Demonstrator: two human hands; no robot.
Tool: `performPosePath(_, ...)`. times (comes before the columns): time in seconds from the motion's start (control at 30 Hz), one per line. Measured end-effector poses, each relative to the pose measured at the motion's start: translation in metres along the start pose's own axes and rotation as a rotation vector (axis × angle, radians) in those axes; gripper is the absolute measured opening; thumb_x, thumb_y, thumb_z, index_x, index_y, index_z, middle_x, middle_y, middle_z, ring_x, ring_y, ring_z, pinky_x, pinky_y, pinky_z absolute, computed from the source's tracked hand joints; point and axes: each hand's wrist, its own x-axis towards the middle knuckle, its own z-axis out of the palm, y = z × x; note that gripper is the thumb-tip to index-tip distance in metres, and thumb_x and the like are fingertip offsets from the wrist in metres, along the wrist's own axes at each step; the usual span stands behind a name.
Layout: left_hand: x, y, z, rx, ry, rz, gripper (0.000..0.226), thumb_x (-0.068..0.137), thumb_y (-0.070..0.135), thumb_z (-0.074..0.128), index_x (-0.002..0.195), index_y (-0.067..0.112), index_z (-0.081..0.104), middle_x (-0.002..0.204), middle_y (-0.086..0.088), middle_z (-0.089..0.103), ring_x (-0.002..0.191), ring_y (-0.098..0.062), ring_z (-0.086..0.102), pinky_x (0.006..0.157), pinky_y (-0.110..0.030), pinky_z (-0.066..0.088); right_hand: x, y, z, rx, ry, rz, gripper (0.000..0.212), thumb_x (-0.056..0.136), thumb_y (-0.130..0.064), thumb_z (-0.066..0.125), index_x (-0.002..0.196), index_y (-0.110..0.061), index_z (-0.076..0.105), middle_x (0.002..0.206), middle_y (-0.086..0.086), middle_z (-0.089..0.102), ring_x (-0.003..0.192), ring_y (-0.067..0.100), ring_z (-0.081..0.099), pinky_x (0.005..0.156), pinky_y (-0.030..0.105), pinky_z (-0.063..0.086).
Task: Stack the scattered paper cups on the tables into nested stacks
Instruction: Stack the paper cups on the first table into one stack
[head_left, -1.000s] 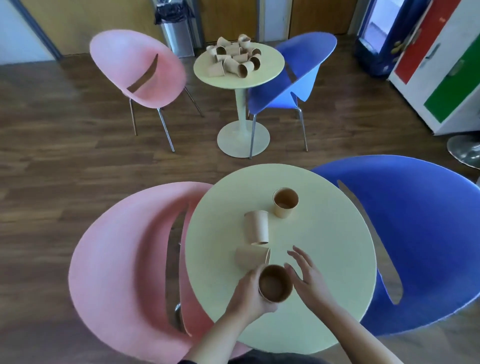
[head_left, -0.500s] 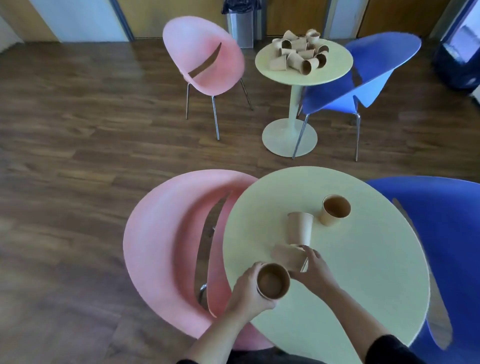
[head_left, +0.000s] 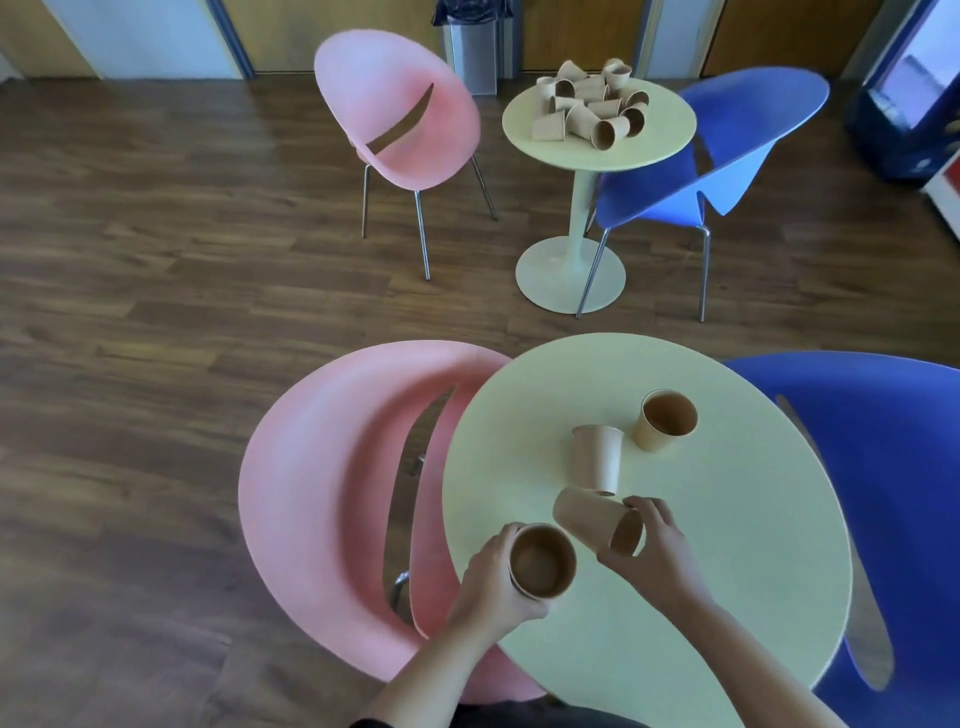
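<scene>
Near round pale-yellow table: four brown paper cups on or over it.

Cup A, the upright brown paper cup in the left hand: mouth up toward the camera, long axis roughly vertical. It sits at the table's near-left edge. Left hand is wrapped around its wall from the left, fingers closed on it, forearm coming in from the bottom of the view.

Cup B, the tilted brown paper cup in the right hand: long axis near horizontal, closed base pointing up-left, open mouth pointing right toward the palm. It lies just right of Cup A; whether the two touch cannot be told. Right hand clamps it at the rim end, thumb under the mouth, fingers over the top.

Cup C, an inverted brown paper cup: mouth down on the table, just beyond Cup B.

Cup D, an upright brown paper cup: mouth up, right of Cup C.

Far round yellow table: a loose pile of brown paper cups, mostly on their sides.
</scene>
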Motion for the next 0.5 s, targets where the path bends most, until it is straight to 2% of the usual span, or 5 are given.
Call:
performPosePath(0.1,-0.001,0.001,-0.001,-0.011,-0.010,-0.002,0.071,0.051,0.039,0.081,0.116,0.041,0.052,0.112,0.027,0.060,0.106,0.004,0.056,0.086,-0.011,0.043,-0.012,-0.019,-0.019,0.051,0.106,-0.052,0.066,0.067,-0.019,0.078,0.125,-0.014,0.048,0.116,-0.008,0.040,0.095,0.016,0.050,0.076,0.028,0.043)
performPosePath(0.2,-0.001,0.003,-0.002,0.006,-0.001,0.007,0.071,0.052,0.036,0.082,0.115,0.044,0.051,0.111,0.029,0.059,0.106,0.006,0.055,0.086,-0.008,0.041,-0.024,-0.038,-0.032,0.105,0.184,-0.169,0.066,0.066,-0.014,0.079,0.124,-0.016,0.048,0.117,-0.009,0.041,0.094,0.007,0.047,0.072,0.015,0.039)
performPosePath(0.3,-0.001,0.003,-0.002,0.032,-0.011,-0.003,0.074,0.051,0.037,0.083,0.116,0.045,0.048,0.111,0.027,0.060,0.104,0.005,0.057,0.085,-0.006,0.040,-0.035,-0.054,-0.037,0.142,0.143,-0.321,0.070,0.062,-0.030,0.075,0.124,-0.021,0.046,0.119,-0.012,0.043,0.102,-0.004,0.045,0.078,0.002,0.037)
performPosePath(0.43,0.001,0.004,-0.001,0.042,-0.025,-0.062,0.075,0.051,0.038,0.084,0.118,0.031,0.050,0.099,0.022,0.058,0.090,0.000,0.058,0.069,0.001,0.039,-0.045,-0.065,-0.029,0.036,0.014,-0.434,0.075,0.061,-0.047,0.064,0.129,-0.022,0.045,0.125,-0.015,0.042,0.113,0.002,0.046,0.091,0.014,0.039)
performPosePath(0.5,0.001,0.006,-0.001,0.052,-0.020,-0.085,0.071,0.054,0.036,0.082,0.118,0.029,0.051,0.092,0.024,0.057,0.085,0.001,0.056,0.064,0.003,0.037,-0.048,-0.065,-0.021,-0.033,-0.015,-0.479,0.075,0.063,-0.048,0.061,0.132,-0.021,0.047,0.126,-0.018,0.040,0.117,0.003,0.043,0.094,0.012,0.034)
